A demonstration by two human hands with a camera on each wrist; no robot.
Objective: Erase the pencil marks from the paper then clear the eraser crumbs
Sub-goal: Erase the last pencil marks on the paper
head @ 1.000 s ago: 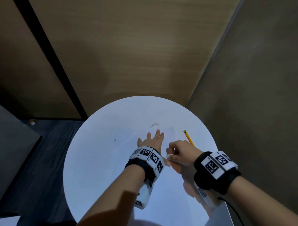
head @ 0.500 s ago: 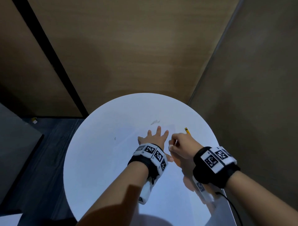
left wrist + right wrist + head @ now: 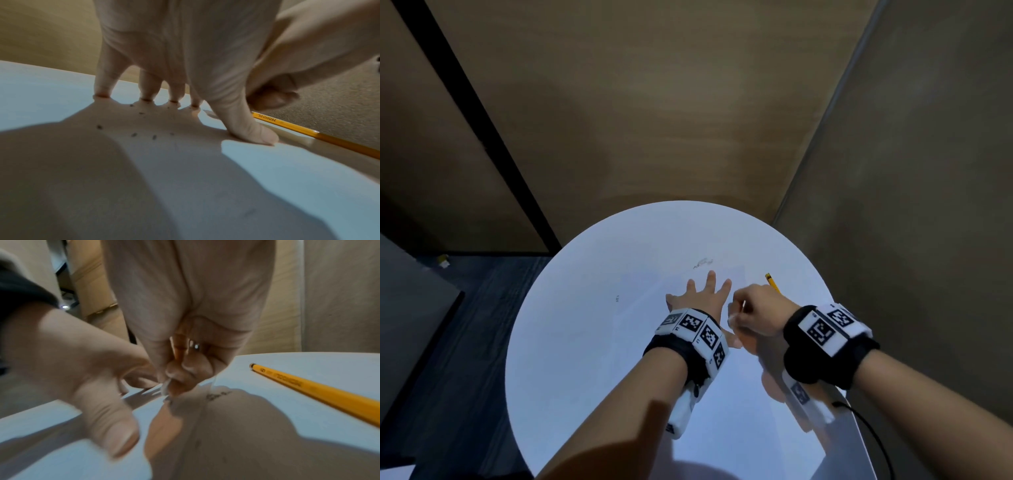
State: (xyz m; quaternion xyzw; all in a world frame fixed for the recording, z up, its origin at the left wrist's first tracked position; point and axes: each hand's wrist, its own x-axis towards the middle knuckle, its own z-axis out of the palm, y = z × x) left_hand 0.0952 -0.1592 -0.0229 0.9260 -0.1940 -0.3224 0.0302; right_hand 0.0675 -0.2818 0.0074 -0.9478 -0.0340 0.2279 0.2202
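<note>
A white sheet of paper (image 3: 650,308) lies on the round white table (image 3: 571,342), its edges faint. My left hand (image 3: 702,298) rests flat on it with fingers spread (image 3: 100,91) and thumb pressed down. Dark eraser crumbs (image 3: 134,134) are scattered under the palm. Just right of it, my right hand (image 3: 736,315) pinches a small white eraser (image 3: 165,387) at its fingertips (image 3: 185,368), the eraser's tip at the paper. Faint pencil marks (image 3: 218,395) show right beside the eraser. More grey marks or crumbs (image 3: 702,263) lie beyond my left fingertips.
A yellow pencil (image 3: 772,282) lies on the table just right of my right hand, close to the table's right edge (image 3: 318,394). A tiny dark speck (image 3: 617,298) sits on the left. Wood-panel walls stand close behind and to the right of the table.
My right hand with the eraser has shifted a little toward the left hand. The left hand stays flat on the paper.
</note>
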